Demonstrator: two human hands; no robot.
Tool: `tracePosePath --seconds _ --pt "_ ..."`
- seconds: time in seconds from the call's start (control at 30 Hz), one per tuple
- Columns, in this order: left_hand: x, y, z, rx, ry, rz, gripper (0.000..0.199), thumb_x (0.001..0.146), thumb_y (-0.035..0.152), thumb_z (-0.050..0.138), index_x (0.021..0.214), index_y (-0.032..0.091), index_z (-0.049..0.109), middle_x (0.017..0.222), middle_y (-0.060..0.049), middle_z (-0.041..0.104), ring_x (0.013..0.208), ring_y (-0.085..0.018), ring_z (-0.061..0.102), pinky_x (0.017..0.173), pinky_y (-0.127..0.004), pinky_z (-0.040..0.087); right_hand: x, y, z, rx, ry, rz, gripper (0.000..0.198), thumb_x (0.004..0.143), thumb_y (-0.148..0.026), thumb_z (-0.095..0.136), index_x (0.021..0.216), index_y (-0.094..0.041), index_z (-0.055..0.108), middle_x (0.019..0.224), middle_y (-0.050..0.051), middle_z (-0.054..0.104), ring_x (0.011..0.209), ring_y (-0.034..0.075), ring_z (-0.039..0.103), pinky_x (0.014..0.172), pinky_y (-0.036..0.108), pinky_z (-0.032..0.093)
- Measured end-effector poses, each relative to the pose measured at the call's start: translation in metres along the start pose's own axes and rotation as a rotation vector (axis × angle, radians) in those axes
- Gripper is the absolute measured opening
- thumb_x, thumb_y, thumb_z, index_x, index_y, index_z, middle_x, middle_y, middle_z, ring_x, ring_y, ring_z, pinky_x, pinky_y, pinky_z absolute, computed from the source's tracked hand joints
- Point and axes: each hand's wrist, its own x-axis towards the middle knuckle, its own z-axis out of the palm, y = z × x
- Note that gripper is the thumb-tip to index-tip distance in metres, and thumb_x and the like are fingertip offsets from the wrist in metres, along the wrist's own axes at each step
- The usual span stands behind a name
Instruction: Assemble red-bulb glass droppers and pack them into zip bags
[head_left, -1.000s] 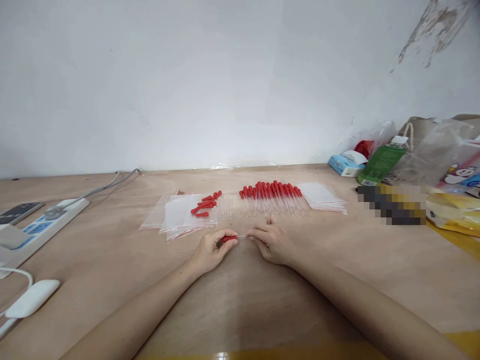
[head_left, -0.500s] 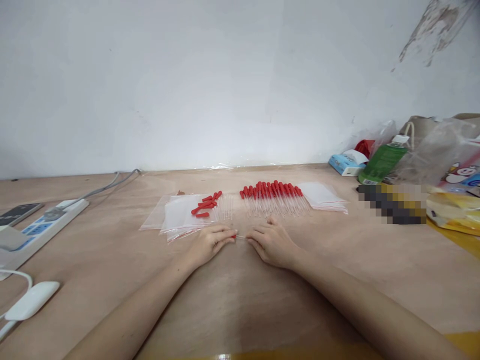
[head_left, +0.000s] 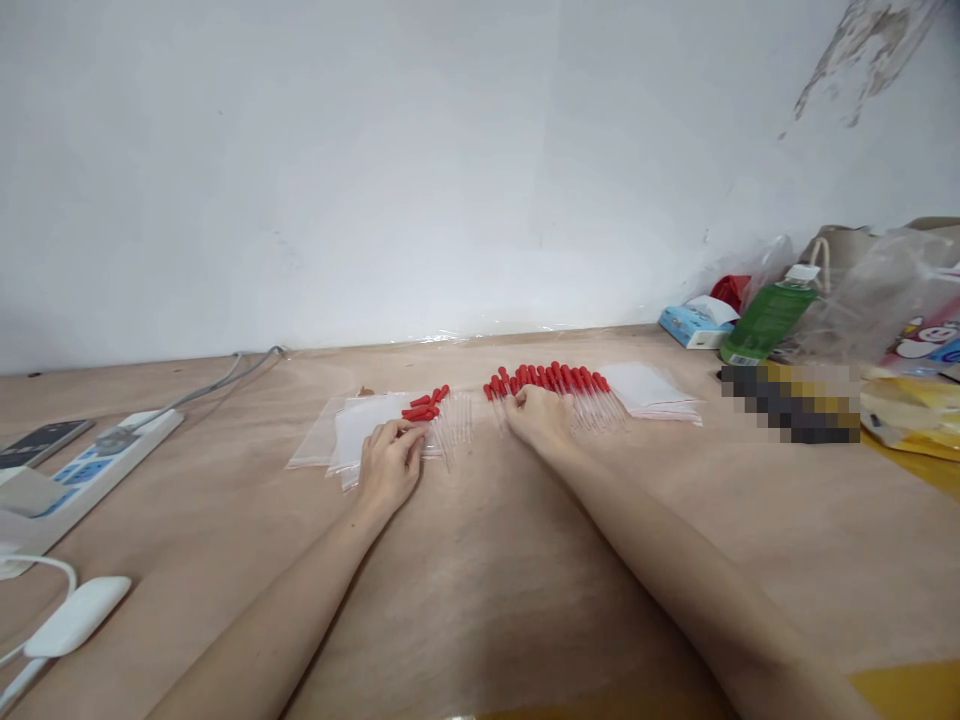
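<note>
My left hand (head_left: 390, 465) is closed at the edge of the plastic bags, its fingertips bent over a red rubber bulb that they mostly hide. Just beyond them lie several loose red rubber bulbs (head_left: 421, 411). Thin clear glass tubes (head_left: 456, 415) lie side by side to the right of these. My right hand (head_left: 541, 412) rests at the row of red-capped droppers (head_left: 592, 385), its fingers pinched on a dropper whose tube is largely covered by the hand. The droppers lie with their red bulbs toward the wall.
Clear zip bags (head_left: 349, 440) lie at left, and another stack of bags (head_left: 652, 390) at right. A power strip (head_left: 90, 470), a phone (head_left: 45, 440) and a white plug-like piece (head_left: 79, 615) sit far left. A tissue box (head_left: 694, 327) and green bottle (head_left: 769, 320) stand back right.
My hands, close together over one dropper before, have moved apart. The right went forward to the dropper row; the left went back to the loose bulbs, and one bulb there is now under its fingers.
</note>
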Motion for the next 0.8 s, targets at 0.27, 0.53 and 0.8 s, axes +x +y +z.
tracePosePath --seconds 0.27,0.53,0.8 --pt "0.000 0.002 0.002 0.003 -0.074 -0.043 0.027 0.081 0.020 0.043 0.100 0.024 0.062 0.096 -0.006 0.055 0.087 -0.021 0.053 0.076 -0.035 0.043 0.001 0.005 0.009 -0.150 -0.033 -0.035 0.033 0.081 -0.039 0.039 0.075 -0.016 0.061 0.075 0.009 0.065 0.071 0.021 0.058 0.080 0.040 0.023" --pt "0.001 0.006 -0.002 -0.077 -0.084 -0.078 0.027 0.080 0.019 0.043 0.102 0.018 0.059 0.085 -0.006 0.050 0.076 -0.018 0.052 0.068 -0.030 0.044 -0.009 -0.035 0.021 -0.132 -0.137 -0.178 0.029 0.080 -0.035 0.042 0.074 -0.017 0.064 0.079 0.010 0.066 0.078 0.022 0.059 0.081 0.040 0.024" --pt "0.000 0.004 0.000 -0.105 -0.056 -0.117 0.017 0.079 0.020 0.045 0.087 0.017 0.059 0.084 -0.005 0.049 0.073 -0.017 0.053 0.066 -0.029 0.046 0.011 -0.054 0.030 -0.145 -0.283 -0.083 0.021 0.071 -0.030 0.054 0.075 -0.014 0.066 0.080 0.013 0.067 0.077 0.025 0.061 0.081 0.041 0.028"
